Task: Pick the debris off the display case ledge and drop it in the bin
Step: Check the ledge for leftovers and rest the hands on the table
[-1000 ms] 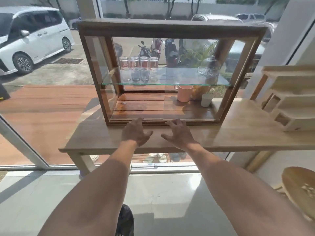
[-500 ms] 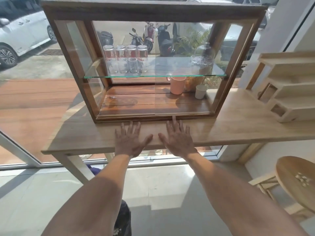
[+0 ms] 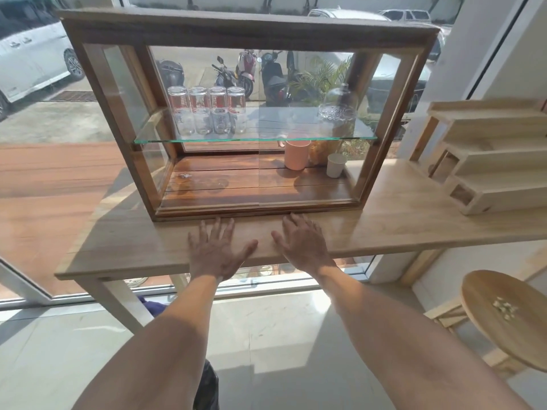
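A wood-and-glass display case (image 3: 245, 31) stands on a pale wooden table (image 3: 399, 220). My left hand (image 3: 216, 250) and my right hand (image 3: 302, 244) lie flat on the table just in front of the case's bottom ledge (image 3: 257, 210), fingers spread, holding nothing. A small whitish scrap of debris (image 3: 185, 175) lies on the case's wooden floor at the left, behind the glass. A dark bag-like thing (image 3: 207, 386), perhaps the bin, shows at the bottom between my arms.
Inside the case are several upturned glasses (image 3: 207, 113) on a glass shelf, a pink mug (image 3: 297, 154) and a white cup (image 3: 336, 164). A stepped wooden rack (image 3: 491, 161) sits at the right. A round stool (image 3: 509, 315) carries small crumbs (image 3: 504, 307).
Both hands have drawn back from the case ledge and flattened on the table, fingers spread. The view has moved closer and tilted down a little.
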